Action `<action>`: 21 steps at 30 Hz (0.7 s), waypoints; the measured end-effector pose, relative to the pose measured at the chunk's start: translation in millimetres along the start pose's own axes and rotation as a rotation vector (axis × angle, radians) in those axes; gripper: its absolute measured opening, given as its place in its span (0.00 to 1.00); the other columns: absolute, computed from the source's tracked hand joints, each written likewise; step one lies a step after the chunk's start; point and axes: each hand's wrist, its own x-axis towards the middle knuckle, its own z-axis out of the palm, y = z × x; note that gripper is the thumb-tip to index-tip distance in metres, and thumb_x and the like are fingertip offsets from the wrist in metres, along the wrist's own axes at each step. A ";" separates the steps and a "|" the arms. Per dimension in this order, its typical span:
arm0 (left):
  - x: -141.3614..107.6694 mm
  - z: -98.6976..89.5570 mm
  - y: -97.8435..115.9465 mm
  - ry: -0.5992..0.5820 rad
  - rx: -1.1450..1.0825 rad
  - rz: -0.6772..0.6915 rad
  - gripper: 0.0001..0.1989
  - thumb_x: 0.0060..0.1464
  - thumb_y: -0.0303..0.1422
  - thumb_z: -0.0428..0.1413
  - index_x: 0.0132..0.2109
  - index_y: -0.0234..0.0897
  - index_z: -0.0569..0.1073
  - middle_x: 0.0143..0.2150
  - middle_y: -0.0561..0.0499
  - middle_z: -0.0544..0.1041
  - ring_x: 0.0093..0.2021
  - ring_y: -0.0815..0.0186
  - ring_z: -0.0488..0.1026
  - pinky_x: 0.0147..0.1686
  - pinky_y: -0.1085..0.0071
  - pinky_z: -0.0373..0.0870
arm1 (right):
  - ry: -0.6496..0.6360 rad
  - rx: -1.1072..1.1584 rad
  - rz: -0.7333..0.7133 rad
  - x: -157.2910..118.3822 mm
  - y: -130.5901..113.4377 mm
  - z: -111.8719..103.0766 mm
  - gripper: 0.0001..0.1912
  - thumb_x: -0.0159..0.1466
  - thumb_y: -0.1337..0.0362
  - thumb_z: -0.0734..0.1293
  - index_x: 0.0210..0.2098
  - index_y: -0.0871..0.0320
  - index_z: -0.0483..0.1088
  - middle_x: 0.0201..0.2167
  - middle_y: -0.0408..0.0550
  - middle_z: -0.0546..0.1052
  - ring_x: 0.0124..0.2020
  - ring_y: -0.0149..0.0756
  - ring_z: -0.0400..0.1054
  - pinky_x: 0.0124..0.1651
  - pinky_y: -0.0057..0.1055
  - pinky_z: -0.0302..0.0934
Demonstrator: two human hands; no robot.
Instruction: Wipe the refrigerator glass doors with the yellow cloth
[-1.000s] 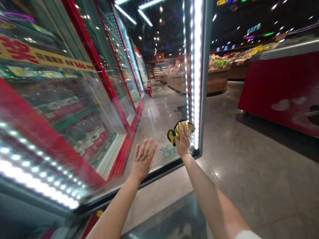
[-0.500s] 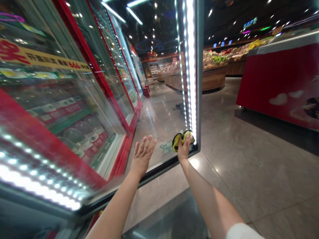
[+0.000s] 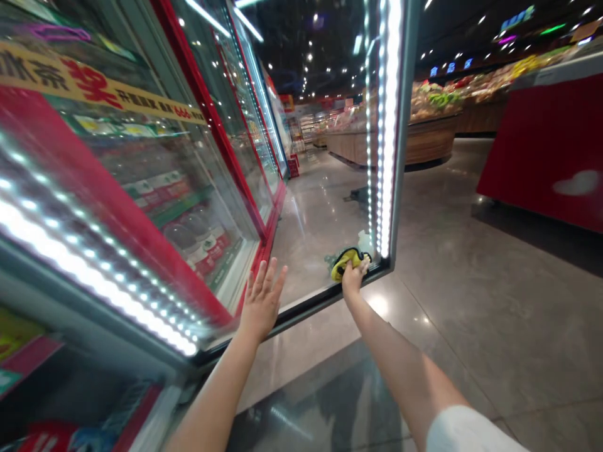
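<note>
A glass door [image 3: 311,232] with a dark frame and bright LED strips stands swung out in front of me. My right hand [image 3: 354,276] presses a yellow cloth [image 3: 346,262] with black edging against the glass, low down near the corner of the frame. Its fingers are bent over the cloth. To the left, my left hand [image 3: 262,301] is spread against the lower part of the pane, just above the bottom frame, holding nothing. A pale green marking on the glass is partly hidden behind the cloth.
Red-framed coolers [image 3: 221,144] with bottles line the left side. At lower left, the cabinet's inside shows packaged goods. A red counter [image 3: 541,144] stands at right, a wooden produce stand [image 3: 431,141] behind. Tiled floor [image 3: 461,301] lies below.
The view has shifted left, so the door and coolers appear further right. The cloth under my right hand has moved left along the glass, away from the LED strip. My left hand stays spread.
</note>
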 end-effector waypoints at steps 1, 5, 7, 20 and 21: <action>-4.3 0.9 -2.5 0.001 -0.008 -0.020 0.48 0.54 0.25 0.57 0.76 0.48 0.46 0.79 0.48 0.40 0.78 0.53 0.35 0.75 0.46 0.40 | -0.014 0.003 -0.008 -15.6 -10.2 8.6 0.36 0.73 0.60 0.45 0.75 0.72 0.34 0.71 0.73 0.55 0.74 0.48 0.48 0.72 0.54 0.46; -23.9 4.5 -11.9 0.028 -0.039 -0.060 0.50 0.54 0.25 0.57 0.77 0.49 0.42 0.79 0.49 0.37 0.78 0.52 0.35 0.74 0.45 0.40 | -0.042 0.015 -0.013 -45.9 -33.3 31.0 0.38 0.71 0.62 0.46 0.74 0.75 0.30 0.72 0.76 0.52 0.75 0.49 0.46 0.72 0.56 0.46; -36.8 4.2 -17.9 0.039 -0.039 -0.078 0.50 0.54 0.25 0.57 0.77 0.49 0.42 0.79 0.49 0.37 0.78 0.52 0.35 0.74 0.45 0.40 | -0.041 0.017 0.000 -40.3 -30.8 29.2 0.38 0.71 0.63 0.46 0.74 0.75 0.28 0.73 0.76 0.50 0.75 0.49 0.45 0.72 0.56 0.45; -100.9 6.5 -55.8 -0.022 -0.046 -0.220 0.48 0.56 0.25 0.56 0.76 0.49 0.43 0.79 0.49 0.37 0.78 0.49 0.32 0.74 0.39 0.37 | -0.146 -0.139 -0.060 -87.8 -78.2 59.5 0.24 0.75 0.60 0.56 0.66 0.62 0.63 0.62 0.67 0.69 0.61 0.52 0.67 0.58 0.55 0.67; -104.8 5.5 -59.1 -0.023 -0.052 -0.228 0.48 0.55 0.25 0.56 0.76 0.50 0.42 0.79 0.50 0.37 0.78 0.48 0.32 0.74 0.39 0.37 | -0.170 -0.156 -0.077 -79.4 -76.7 55.6 0.22 0.73 0.57 0.62 0.63 0.59 0.66 0.60 0.61 0.71 0.57 0.48 0.70 0.56 0.52 0.69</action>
